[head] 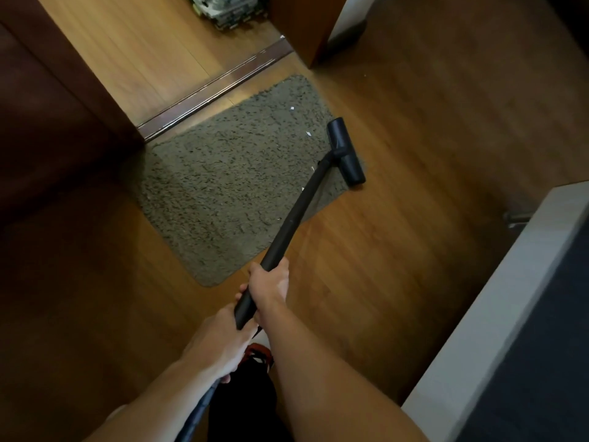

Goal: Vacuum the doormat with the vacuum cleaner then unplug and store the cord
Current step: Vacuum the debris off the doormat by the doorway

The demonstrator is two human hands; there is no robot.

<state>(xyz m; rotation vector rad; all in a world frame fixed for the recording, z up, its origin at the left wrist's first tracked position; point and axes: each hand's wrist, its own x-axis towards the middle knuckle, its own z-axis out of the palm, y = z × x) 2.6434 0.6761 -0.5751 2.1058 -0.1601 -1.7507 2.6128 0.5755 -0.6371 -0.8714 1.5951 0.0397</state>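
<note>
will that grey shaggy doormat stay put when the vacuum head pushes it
Probably not: the grey shaggy doormat lies on smooth wooden floor, so it may slide. It looks thin and floppy, so the black vacuum head at its edge could bunch it.

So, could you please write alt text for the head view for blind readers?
A person's right hand and, behind it, left hand grip a black vacuum wand whose floor head sits at the right edge of a grey doormat on a wooden floor. Small white scraps dot the mat.
</note>
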